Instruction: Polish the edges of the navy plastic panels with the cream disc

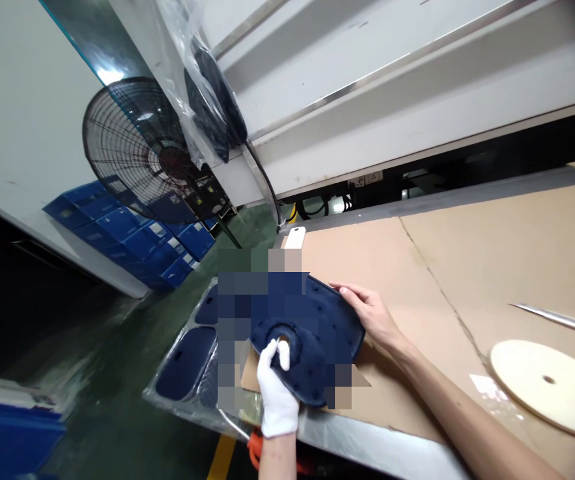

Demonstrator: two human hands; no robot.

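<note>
No words or numbers can be read — the white labels (pixel 156 229) on the blue boxes (pixel 111 223) at the far left, beyond the fan (pixel 172 160), are too small and blurred to make out

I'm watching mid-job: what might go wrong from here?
The dark blue part is over the table's near edge; if the gloved left hand or bare right hand slips, it might drop to the floor.

The pointed metal tool lies uncovered beyond the right forearm, so a careless reach there could prick bare skin.
</note>
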